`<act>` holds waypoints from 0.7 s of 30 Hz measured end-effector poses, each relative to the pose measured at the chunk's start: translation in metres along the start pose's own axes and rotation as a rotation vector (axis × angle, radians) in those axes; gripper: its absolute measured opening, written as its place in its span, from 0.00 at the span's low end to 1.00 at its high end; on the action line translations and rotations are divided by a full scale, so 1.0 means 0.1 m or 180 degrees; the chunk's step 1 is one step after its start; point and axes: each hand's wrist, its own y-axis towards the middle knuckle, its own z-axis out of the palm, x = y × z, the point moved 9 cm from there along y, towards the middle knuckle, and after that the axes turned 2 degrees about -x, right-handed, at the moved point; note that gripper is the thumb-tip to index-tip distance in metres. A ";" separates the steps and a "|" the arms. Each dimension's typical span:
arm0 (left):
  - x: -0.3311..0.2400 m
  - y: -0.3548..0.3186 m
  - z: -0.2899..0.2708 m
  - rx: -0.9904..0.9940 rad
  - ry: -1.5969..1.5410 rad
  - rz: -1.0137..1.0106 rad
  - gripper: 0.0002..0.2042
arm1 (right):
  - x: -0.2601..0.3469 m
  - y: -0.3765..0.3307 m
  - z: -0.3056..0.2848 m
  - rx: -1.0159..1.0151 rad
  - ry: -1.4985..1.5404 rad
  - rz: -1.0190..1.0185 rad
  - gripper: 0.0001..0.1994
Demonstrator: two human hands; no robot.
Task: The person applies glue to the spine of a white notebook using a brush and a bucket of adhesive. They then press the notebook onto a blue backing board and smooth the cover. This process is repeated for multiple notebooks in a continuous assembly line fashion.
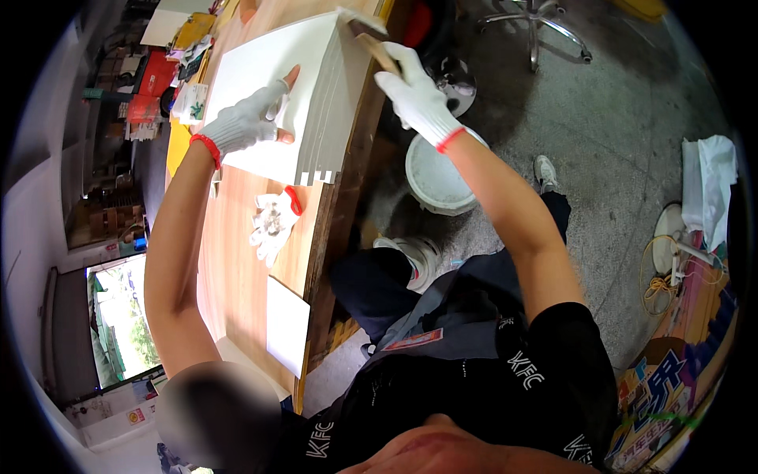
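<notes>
A thick stack of white sheets or boards (272, 59) lies on the wooden table, with its layered edge facing the table's right side. My left hand (254, 117), in a white knit glove with bare fingertips showing, rests on top of the stack with thumb and fingers apart. At the stack's far right corner my right hand (409, 83), also white-gloved, is closed round the wooden handle of a brush (377, 52). The pale end of the brush is at the stack's edge; whether it touches is hard to tell.
A loose soiled glove (273, 225) and a white sheet (287, 324) lie on the table (229, 261) nearer to me. A white bucket (439, 178) stands on the floor beside it. A wheeled chair base (534, 17) is beyond; cables and boxes line the right.
</notes>
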 end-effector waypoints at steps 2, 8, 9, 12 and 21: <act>-0.09 0.08 -0.03 0.0131 0.0166 -0.0319 0.54 | -0.15 0.01 0.06 -0.0349 -0.0496 -0.0146 0.23; -0.09 -0.01 0.00 0.0217 0.0129 -0.0448 0.53 | -0.28 -0.18 -0.38 -0.0177 -0.1442 -0.0658 0.34; -0.10 -0.04 -0.03 0.0205 0.0174 -0.0458 0.53 | -0.17 -0.27 -0.47 -0.0445 -0.1675 -0.0788 0.36; -0.06 -0.02 -0.02 0.0233 0.0106 -0.0404 0.53 | 0.03 -0.39 -0.70 -0.0787 -0.0598 -0.1246 0.41; 0.00 0.07 -0.03 0.0252 0.0195 -0.0438 0.49 | -0.33 -0.37 0.38 -0.0514 -0.0956 -0.1570 0.31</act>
